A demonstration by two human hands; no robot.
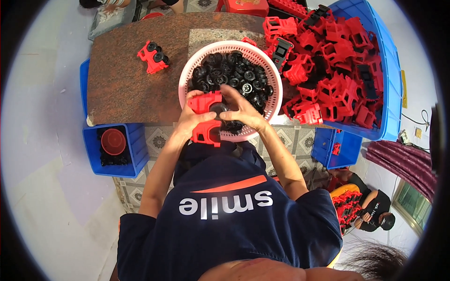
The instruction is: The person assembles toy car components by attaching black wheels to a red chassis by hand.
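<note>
A red plastic toy truck body is held over the near left rim of a pink basket, with my left hand closed around its left side. My right hand is at the body's right side, thumb and fingers curled round a black toy wheel that sits against the body. Whether the wheel is attached there I cannot tell. Below my hands, the pink round basket holds many loose black wheels.
A red toy truck with black wheels lies on the brown stone table. At the right, a large blue crate tilts over with red truck bodies. Blue bins stand below the table. A person sits at lower right.
</note>
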